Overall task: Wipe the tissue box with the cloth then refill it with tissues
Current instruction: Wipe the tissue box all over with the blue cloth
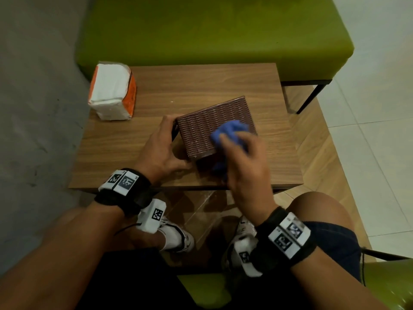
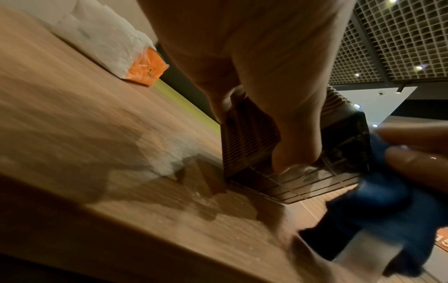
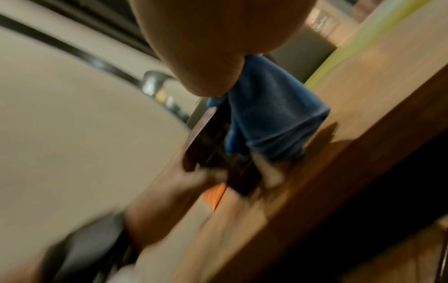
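Observation:
A brown woven tissue box (image 1: 207, 126) lies tilted on the wooden table (image 1: 201, 86). My left hand (image 1: 163, 151) grips its left end, thumb at the near corner. The left wrist view shows the tissue box (image 2: 244, 139) from below, with my left hand (image 2: 278, 95) around it. My right hand (image 1: 243, 157) holds a bunched blue cloth (image 1: 230, 133) and presses it on the box's right part. In the right wrist view, which is blurred, the blue cloth (image 3: 269, 114) hangs from my right hand (image 3: 213, 47). A white and orange tissue pack (image 1: 112, 90) stands at the table's far left corner.
A green bench (image 1: 212, 30) runs behind the table. A grey wall is at the left, white floor tiles at the right. My knees and shoes are under the table's near edge. Another green seat (image 1: 205, 289) is below me.

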Motion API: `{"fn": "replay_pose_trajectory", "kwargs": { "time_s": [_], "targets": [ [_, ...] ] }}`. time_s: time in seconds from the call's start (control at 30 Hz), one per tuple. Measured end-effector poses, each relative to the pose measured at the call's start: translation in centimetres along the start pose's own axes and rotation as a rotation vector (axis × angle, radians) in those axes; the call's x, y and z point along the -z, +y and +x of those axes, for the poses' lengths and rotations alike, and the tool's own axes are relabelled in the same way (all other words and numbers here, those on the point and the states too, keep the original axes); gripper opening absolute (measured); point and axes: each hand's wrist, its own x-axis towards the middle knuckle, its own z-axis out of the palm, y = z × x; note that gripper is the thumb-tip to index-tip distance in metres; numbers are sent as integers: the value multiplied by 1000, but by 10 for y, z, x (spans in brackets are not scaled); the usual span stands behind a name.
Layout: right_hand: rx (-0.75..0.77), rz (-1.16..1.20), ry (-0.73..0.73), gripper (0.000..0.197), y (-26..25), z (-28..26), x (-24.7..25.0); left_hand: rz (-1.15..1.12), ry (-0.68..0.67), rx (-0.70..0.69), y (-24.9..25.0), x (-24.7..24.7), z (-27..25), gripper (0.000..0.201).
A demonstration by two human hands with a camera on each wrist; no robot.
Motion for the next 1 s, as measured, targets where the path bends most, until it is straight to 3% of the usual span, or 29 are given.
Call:
{"fn": "replay_pose_trajectory", "kwargs": {
  "time_s": [0.07, 0.13, 0.2, 0.33, 0.47, 0.5, 0.6, 0.67, 0.83, 0.87, 1.0],
  "targets": [
    [-168, 34, 171, 34, 25, 17, 10, 16, 3, 10, 0, 0, -2, 105],
    [-268, 21, 252, 43, 28, 28, 15, 24, 3, 18, 1, -3, -3, 106],
    [-205, -5, 178, 53, 6, 20, 9, 32, -9, 29, 4, -4, -4, 105],
    [48, 4, -15, 41, -13, 0, 2, 2, -21, 21, 3, -3, -6, 105],
    [-259, 35, 259, 31, 6, 29, 4, 5, 15, 31, 1, -7, -7, 105],
    [-268, 10, 258, 30, -1, 31, 2, -3, 19, 32, 1, -8, -7, 105],
    [8, -59, 10, 31, -28, 21, -5, -32, 10, 39, -2, -8, -6, 106],
    [83, -66, -52, 31, -17, 23, 1, -18, 1, 38, -3, -8, -6, 108],
    [-268, -48, 245, 30, 14, 54, 12, 33, 26, 31, -1, -12, -8, 109],
    [-244, -43, 219, 31, 3, 54, 8, 30, 23, 28, 0, -13, -8, 109],
    [146, -73, -93, 33, -30, 34, 1, -37, 16, -29, 3, -12, -8, 103]
  ]
}}
